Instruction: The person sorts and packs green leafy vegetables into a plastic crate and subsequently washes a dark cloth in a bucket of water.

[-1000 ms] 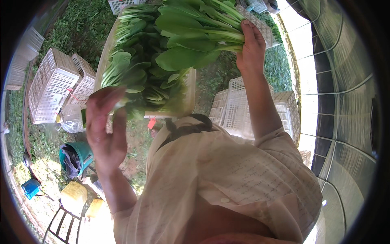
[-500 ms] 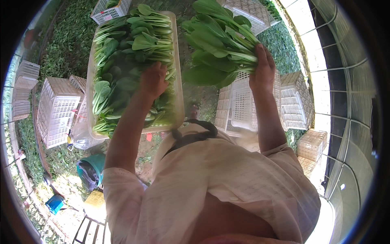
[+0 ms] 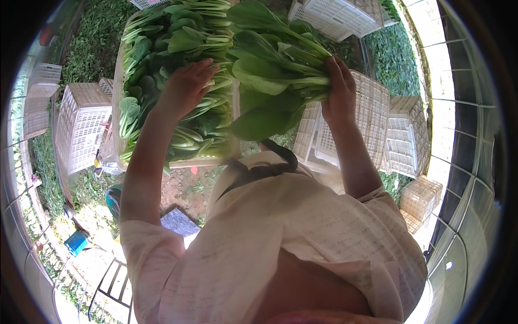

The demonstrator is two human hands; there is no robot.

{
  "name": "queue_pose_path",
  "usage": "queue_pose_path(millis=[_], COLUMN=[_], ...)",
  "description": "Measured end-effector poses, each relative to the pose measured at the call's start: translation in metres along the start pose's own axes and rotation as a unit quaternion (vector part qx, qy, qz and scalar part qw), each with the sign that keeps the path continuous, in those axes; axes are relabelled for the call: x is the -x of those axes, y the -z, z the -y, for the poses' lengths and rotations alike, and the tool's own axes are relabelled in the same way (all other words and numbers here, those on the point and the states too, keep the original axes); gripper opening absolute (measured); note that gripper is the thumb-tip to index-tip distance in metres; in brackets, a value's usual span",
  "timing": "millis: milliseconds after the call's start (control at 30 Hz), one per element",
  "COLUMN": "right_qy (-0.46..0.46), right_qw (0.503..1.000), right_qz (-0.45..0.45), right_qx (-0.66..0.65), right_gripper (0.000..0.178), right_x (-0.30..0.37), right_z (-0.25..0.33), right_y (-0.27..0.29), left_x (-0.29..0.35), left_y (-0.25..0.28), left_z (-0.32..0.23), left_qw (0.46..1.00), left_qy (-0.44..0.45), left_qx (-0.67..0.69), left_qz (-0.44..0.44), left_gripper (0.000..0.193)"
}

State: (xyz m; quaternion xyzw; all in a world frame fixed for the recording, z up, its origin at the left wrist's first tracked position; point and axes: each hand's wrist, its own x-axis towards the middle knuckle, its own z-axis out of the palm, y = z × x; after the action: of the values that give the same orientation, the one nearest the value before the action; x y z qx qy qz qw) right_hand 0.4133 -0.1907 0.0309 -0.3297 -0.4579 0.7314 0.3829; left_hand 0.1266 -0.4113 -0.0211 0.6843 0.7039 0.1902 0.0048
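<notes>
My right hand point(image 3: 340, 92) is closed around the pale stalks of a large bunch of bok choy point(image 3: 267, 75), whose broad green leaves point left. These leaves hang beside the right rim of a pale plastic crate point(image 3: 202, 162). Inside the crate, more bok choy point(image 3: 189, 40) lies in rows, with stalks along the right and left sides and leaves toward the middle. Above these rows is my left hand point(image 3: 186, 86), its fingers stretched out to the right and nothing held. Whether its underside touches the leaves is hidden.
Stacked white slatted crates point(image 3: 353, 119) stand close on my right, with another crate point(image 3: 337, 19) farther ahead. More crates point(image 3: 86, 127) are at the left. A blue container point(image 3: 77, 243) and a dark metal frame point(image 3: 110, 289) sit at lower left. A wire-framed plastic wall point(image 3: 469, 162) curves along the right.
My left hand has lifted off the right-side stalks and moved left, its fingers now extended. My right hand and its bunch have shifted slightly left. The whole view has shifted a little.
</notes>
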Motion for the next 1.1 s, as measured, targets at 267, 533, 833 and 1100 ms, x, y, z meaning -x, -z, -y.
queue_pose_path(millis=[267, 533, 833, 1100], right_qy=[0.257, 0.356, 0.303, 0.336], right_qw=[0.847, 0.742, 0.585, 0.698], right_qz=[0.096, 0.336, 0.539, 0.432], right_qx=[0.456, 0.457, 0.525, 0.462], right_gripper=[0.028, 0.027, 0.029, 0.052], right_x=[-0.004, 0.058, 0.101, 0.108], right_z=[0.042, 0.074, 0.077, 0.020], right_y=[-0.033, -0.167, -0.245, -0.306], left_x=[0.020, 0.009, 0.070, 0.100], left_y=[0.103, 0.089, 0.049, 0.069], left_z=[-0.089, -0.114, -0.129, -0.142], left_qw=[0.977, 0.934, 0.638, 0.415], left_qy=[0.050, 0.071, 0.126, 0.131], left_qx=[0.008, 0.076, 0.676, 0.832], left_qz=[-0.205, -0.342, -0.346, -0.344], left_gripper=[0.069, 0.071, 0.096, 0.071])
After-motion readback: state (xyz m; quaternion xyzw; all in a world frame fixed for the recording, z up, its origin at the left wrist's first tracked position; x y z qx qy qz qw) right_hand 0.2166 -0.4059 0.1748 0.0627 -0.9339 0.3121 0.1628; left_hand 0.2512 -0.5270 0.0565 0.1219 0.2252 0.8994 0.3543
